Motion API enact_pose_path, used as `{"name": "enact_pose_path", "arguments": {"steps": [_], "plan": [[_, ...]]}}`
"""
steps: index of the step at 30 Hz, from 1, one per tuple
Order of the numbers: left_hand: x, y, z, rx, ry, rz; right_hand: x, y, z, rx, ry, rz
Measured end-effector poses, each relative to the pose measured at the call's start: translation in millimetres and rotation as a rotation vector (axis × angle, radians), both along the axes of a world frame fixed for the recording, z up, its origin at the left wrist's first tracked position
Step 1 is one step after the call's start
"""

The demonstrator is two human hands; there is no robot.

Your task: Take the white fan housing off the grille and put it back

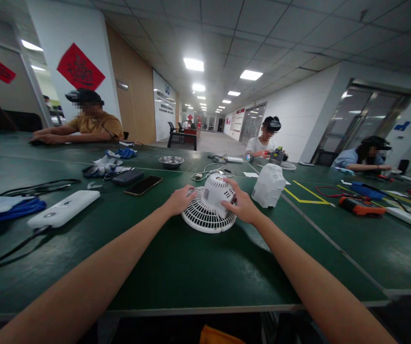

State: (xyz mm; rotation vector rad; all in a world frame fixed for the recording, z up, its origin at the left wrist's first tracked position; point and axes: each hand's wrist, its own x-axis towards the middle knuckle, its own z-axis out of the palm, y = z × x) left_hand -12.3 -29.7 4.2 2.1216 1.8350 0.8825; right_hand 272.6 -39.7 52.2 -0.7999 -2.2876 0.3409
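Observation:
A white fan head lies on the green table in front of me, its round slotted grille point(205, 222) downward and its domed motor housing point(212, 193) on top. At the grille's left edge is my left hand point(181, 200), its fingers closed on the rim. My right hand point(241, 203) curls around the right side of the housing, thumb nearer me and fingers near the top. The undersides of the fingers are hidden. Just right of the fan stands a white plastic housing point(268, 185) with vent slots, apart from my right hand.
Left on the green table point(176, 272) lie a white power bank point(64, 209), a phone point(143, 185), a black case point(128, 177) and gloves point(105, 167). Behind the fan are a metal bowl point(171, 162) and cables point(210, 173). An orange multimeter point(361, 207) lies right. Several people sit around.

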Motion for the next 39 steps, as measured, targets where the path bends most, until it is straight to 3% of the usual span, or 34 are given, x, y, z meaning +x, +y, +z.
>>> {"name": "enact_pose_path", "arguments": {"steps": [27,33,39], "plan": [[1,-1,0.0,0.001,-0.042,0.003,-1,-1,0.8,-0.04,0.028,0.0],[0,2,-2.2,-0.049,-0.229,0.226,-1,0,-1.0,-0.052,0.015,0.001],[-9,4,-7.7,-0.042,-0.324,0.244,-4,-1,-2.5,-0.049,0.024,-0.025]]}}
